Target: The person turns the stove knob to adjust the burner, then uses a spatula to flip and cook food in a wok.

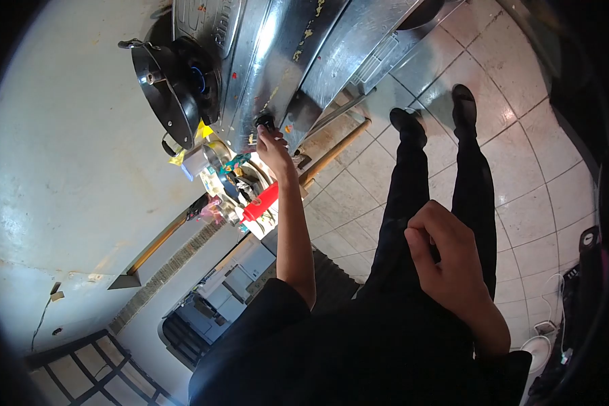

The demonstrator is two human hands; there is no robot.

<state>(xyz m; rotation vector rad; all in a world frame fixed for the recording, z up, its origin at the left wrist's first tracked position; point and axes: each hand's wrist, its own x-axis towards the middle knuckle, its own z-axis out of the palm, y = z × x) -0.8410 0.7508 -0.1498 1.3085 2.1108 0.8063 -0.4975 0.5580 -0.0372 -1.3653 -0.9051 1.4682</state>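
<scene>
My left hand (273,150) reaches out to the front of the metal gas stove (264,61), its fingers closed around a black stove knob (265,122). A blue flame (197,79) burns at the burner, and a black two-handled pan (157,101) sits over it. Close to my body, my right hand (446,254) is held in front of my legs with the fingers loosely curled. Nothing shows in its grip.
A red bottle (260,201) stands among bowls and packets beside the stove. A wooden bar (335,154) runs below the stove's front edge. White floor tiles (514,162) lie under my feet. A white fan-like object (538,348) and a cable are at the right.
</scene>
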